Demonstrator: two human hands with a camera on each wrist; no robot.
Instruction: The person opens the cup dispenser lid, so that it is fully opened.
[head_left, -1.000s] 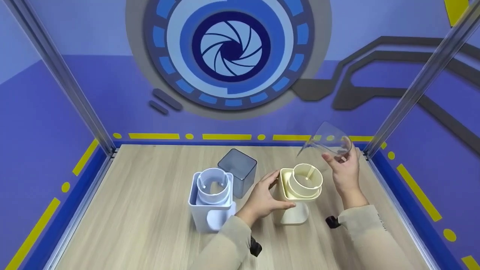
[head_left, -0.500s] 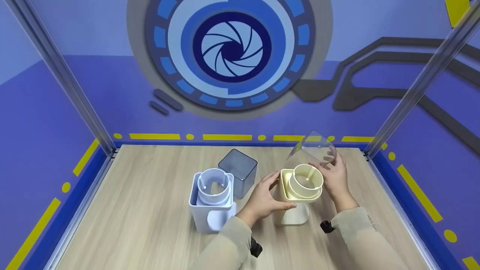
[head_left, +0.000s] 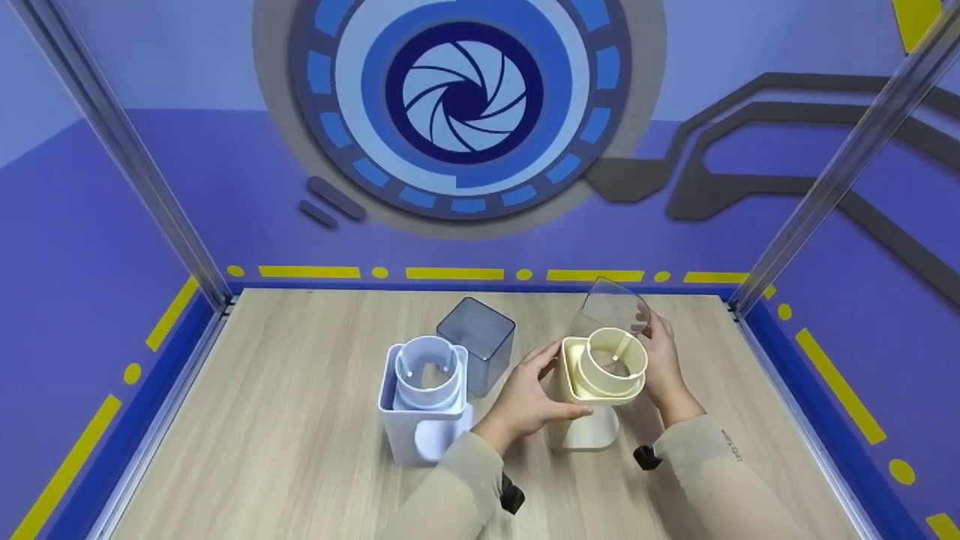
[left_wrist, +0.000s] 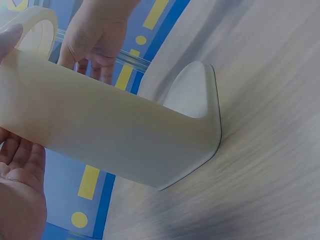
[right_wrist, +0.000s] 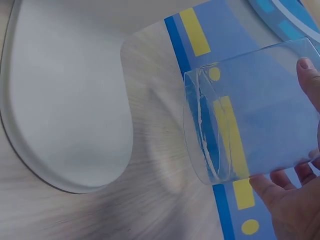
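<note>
A cream square-bodied dispenser (head_left: 606, 386) with a round collar inside its top and a rounded foot at the front stands on the right half of the table. My left hand (head_left: 525, 394) grips its upper left side, thumb across the front; the left wrist view shows its tall smooth body (left_wrist: 100, 120) between thumb and fingers. Behind it, my right hand (head_left: 664, 367) holds a clear square plastic cover (head_left: 609, 301) tilted. In the right wrist view the open end of the cover (right_wrist: 265, 115) faces the dispenser's foot (right_wrist: 70, 110). The dispenser hides the cover's lower part in the head view.
Left of the left hand stands a matching pale blue dispenser (head_left: 405, 435), its round collar uncovered. A smoky grey square cover (head_left: 480, 330) rests just behind it. Metal frame posts (head_left: 795, 195) and printed blue panels border the wooden table (head_left: 300, 420).
My right hand has brought the clear cover left and downward, to behind the cream dispenser. My left hand keeps its grip on the dispenser, which has stayed in place.
</note>
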